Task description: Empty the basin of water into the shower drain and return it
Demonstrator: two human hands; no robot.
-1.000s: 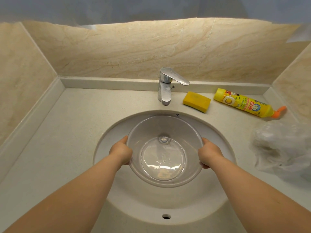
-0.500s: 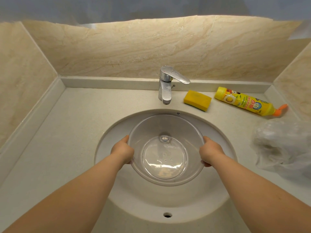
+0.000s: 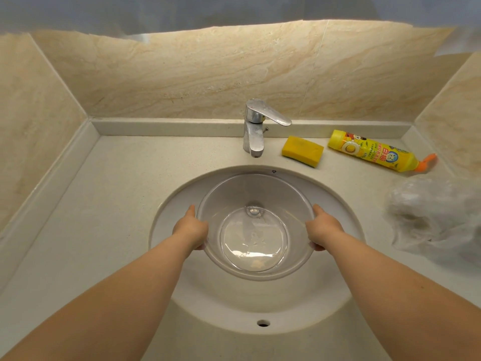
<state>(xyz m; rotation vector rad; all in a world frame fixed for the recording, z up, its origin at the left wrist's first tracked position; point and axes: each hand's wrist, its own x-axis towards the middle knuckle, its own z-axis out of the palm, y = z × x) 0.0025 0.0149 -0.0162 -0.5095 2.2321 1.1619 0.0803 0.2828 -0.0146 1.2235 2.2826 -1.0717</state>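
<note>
A clear plastic basin sits inside the white round sink, below the faucet. My left hand grips its left rim, thumb on top and fingers under the edge. On the opposite side my right hand holds the right rim the same way. The sink drain shows through the basin's clear bottom. I cannot tell whether there is water in it.
A chrome faucet stands behind the sink. To its right lie a yellow sponge and a yellow bottle with an orange tip. A crumpled clear plastic bag rests at the right. Tiled walls enclose the counter.
The view has shifted slightly; both hands keep their hold on the basin's rim in the sink, with hardly any movement.
</note>
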